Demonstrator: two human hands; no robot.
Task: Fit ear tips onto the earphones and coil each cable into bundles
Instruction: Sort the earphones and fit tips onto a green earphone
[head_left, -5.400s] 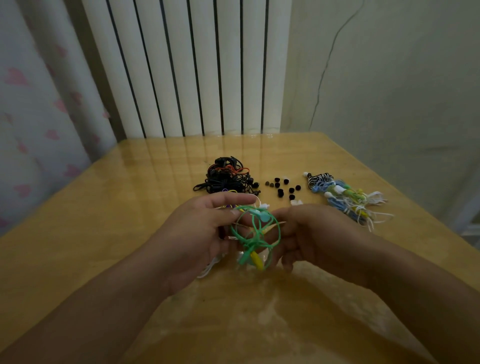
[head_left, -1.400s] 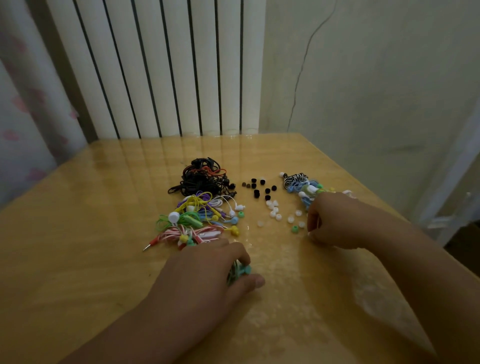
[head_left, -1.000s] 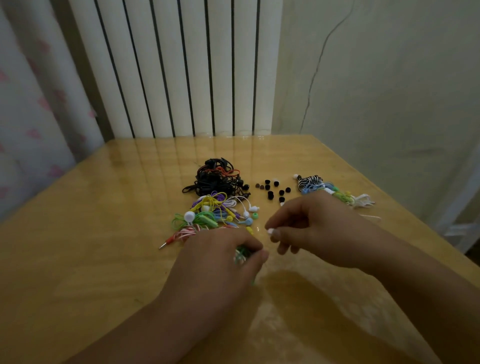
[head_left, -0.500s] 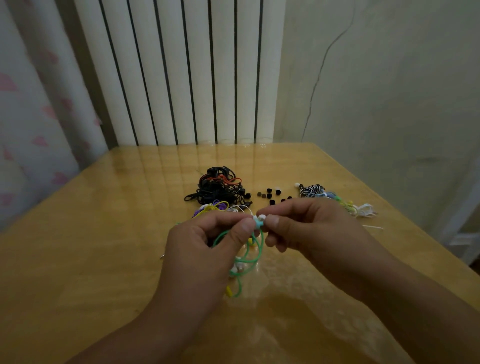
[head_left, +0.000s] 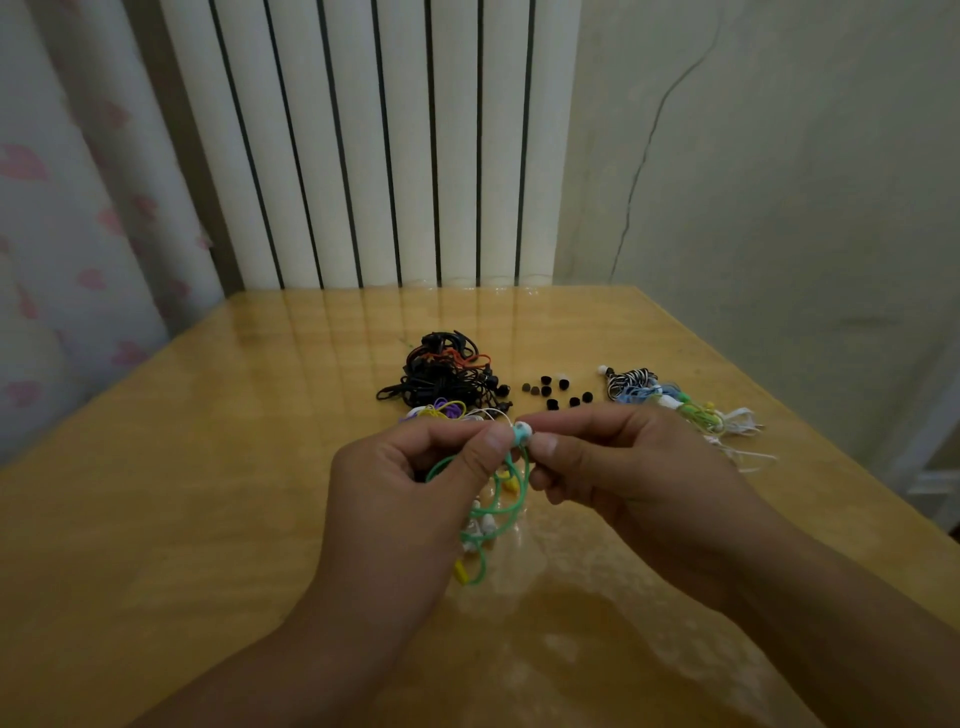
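Since half a second ago both hands have held their place above the table; the white ear tip (head_left: 523, 431) is now seated closer against the earbud (head_left: 518, 438). The right hand (head_left: 618, 467) pinches the ear tip between thumb and forefinger. The left hand (head_left: 410, 488) pinches the earbud from the other side, fingers curled, the two thumbs almost touching. The green cable (head_left: 501, 506) hangs in loose loops below the pinch, down to a yellow plug (head_left: 460, 571) near the table (head_left: 182, 493).

Beyond the pinch: a mixed heap of coloured earphones (head_left: 447, 410), mostly hidden by the left hand; behind it a black tangle (head_left: 441, 376). To the right of that, loose black ear tips (head_left: 553, 391). Further right, a row of coiled bundles (head_left: 675, 405), the far one zebra-striped. White radiator (head_left: 374, 140) at the table's back edge.
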